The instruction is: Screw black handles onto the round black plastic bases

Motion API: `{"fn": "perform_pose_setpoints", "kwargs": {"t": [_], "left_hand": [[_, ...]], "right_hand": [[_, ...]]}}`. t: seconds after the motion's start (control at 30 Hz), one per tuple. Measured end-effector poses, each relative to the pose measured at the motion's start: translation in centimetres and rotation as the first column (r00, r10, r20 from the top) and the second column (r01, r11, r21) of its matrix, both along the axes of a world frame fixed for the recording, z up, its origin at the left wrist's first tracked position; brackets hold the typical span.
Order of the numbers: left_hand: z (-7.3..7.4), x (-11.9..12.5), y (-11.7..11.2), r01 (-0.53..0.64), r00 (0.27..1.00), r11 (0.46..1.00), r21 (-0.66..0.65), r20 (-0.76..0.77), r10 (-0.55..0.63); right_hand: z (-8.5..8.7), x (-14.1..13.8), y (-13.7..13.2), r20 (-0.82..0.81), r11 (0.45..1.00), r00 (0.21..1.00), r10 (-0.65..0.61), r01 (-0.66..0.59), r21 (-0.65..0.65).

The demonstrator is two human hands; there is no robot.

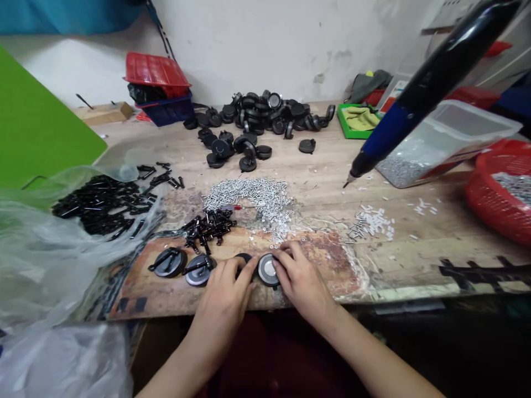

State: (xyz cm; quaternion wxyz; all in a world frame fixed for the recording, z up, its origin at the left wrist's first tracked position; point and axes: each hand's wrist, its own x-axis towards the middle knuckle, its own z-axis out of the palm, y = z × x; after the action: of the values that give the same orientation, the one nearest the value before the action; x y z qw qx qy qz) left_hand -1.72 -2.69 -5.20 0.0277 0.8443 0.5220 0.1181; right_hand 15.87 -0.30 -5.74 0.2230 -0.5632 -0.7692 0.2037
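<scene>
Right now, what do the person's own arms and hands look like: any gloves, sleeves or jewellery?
The bare left hand and bare right hand wear no gloves, and no ring shows. The left forearm and right forearm show no sleeve, watch or bracelet down to the picture's lower edge.

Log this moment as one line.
left hand: gripping disc | right hand: gripping disc | beside: other discs, screws | overhead: screwdriver

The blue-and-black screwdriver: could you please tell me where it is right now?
The screwdriver hangs at the head view's upper right, its tip just left of the clear plastic tub, beyond the right hand.
</scene>
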Motion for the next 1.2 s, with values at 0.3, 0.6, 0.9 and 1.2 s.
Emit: {"fn": "perform_pose_setpoints", "kwargs": {"t": [0.3,0.6,0.9,1.2], "left_hand": [[-0.4,0.0,1.3,-0.113,0.994,0.983,-0.143,-0.002,0.114],[4.2,-2.5,5.3,-0.053,0.994,0.990,-0.134,0.092,0.066],[4.7,-3.1,15.3,0.169,0.897,0.966,-0.193,-0.375,-0.232],[3.3,-2.7,15.1,0.264,0.857,0.954,-0.139,-0.421,-0.298]], "right_hand": [[-0.5,0.0,0.6,0.099,0.999,0.995,0.029,-0.031,0.019],[1.4,0.2,2.6,0.106,0.999,0.994,0.030,-0.035,0.042],[2.8,-0.5,8.8,0.328,0.993,0.938,-0.111,0.090,0.076],[1.7,-3.1,11.7,0.363,0.999,0.932,0.024,-0.012,-0.034]]}}
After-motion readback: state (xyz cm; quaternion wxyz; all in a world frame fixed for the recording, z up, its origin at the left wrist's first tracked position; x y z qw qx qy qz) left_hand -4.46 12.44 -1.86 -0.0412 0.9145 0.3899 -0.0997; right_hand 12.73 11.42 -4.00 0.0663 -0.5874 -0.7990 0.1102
